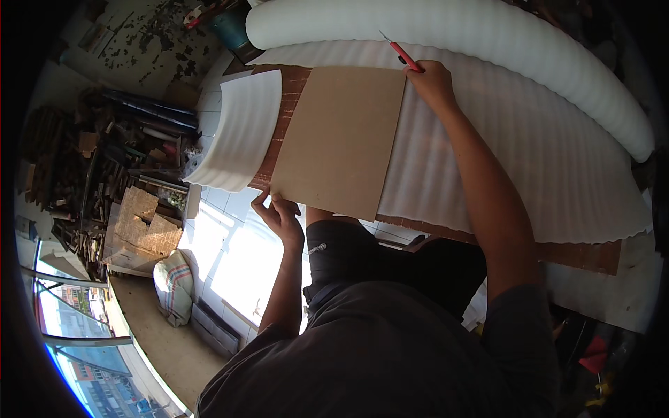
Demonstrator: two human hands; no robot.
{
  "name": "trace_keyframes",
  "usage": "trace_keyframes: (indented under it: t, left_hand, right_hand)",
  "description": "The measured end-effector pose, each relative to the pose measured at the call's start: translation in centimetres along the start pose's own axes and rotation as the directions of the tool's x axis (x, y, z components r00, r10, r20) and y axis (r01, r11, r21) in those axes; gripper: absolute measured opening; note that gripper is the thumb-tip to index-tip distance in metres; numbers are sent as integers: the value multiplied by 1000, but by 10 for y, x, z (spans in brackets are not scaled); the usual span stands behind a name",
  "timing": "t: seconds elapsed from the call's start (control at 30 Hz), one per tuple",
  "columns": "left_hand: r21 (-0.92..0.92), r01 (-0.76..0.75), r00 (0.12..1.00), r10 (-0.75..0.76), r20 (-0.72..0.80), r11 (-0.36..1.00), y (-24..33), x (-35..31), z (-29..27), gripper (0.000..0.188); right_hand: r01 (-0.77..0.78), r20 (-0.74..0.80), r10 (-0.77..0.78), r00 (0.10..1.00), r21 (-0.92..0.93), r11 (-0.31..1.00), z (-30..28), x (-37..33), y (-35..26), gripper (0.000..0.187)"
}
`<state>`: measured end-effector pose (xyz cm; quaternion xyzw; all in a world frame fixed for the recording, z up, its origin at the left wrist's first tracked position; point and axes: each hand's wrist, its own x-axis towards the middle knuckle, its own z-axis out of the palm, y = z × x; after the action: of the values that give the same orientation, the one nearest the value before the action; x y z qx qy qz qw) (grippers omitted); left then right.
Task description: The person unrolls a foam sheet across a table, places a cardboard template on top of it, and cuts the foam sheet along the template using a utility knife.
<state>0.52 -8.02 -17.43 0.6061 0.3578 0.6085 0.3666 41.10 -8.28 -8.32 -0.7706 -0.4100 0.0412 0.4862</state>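
A flat brown cardboard sheet (338, 139) lies on the work table, its right edge over a wide white foam sheet (502, 153). My left hand (282, 217) is closed at the cardboard's near left corner, thumb and fingers pinching its edge. In my right hand (433, 82), at the far right corner of the cardboard, is a red utility knife (404, 56). Its thin blade points away from me, above the foam. To the left rests a separate curved piece of white foam (244, 129), overhanging the table's left edge.
A thick white foam roll (432, 24) spans the table's far side. Reddish-brown table surface (282, 132) shows between the foam piece and cardboard. On the left stand piled wood scraps (77, 181), broken brown board (146, 223) and a striped sack (173, 287) on the floor.
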Motion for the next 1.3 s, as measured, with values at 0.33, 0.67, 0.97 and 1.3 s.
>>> trace_keyframes:
  t: [0.33, 0.67, 0.97, 1.3]
  left_hand:
    - [-53, 63, 998, -64, -4, 997, 12, 3, 3, 33]
    - [-101, 107, 994, -109, -15, 989, 12, -3, 4, 35]
    - [-171, 137, 988, -148, -54, 976, 18, -3, 6, 30]
    - [-113, 160, 987, -163, -15, 981, 13, -1, 0, 32]
  right_hand:
    - [1, -43, 0, 999, 15, 1000, 0, -3, -5, 27]
    - [28, -65, -27, 997, 18, 999, 3, -5, 1, 34]
    - [-5, 6, 5, 1000, -9, 1000, -3, -5, -5, 31]
    - [-48, 77, 53, 996, -63, 997, -3, 4, 5, 33]
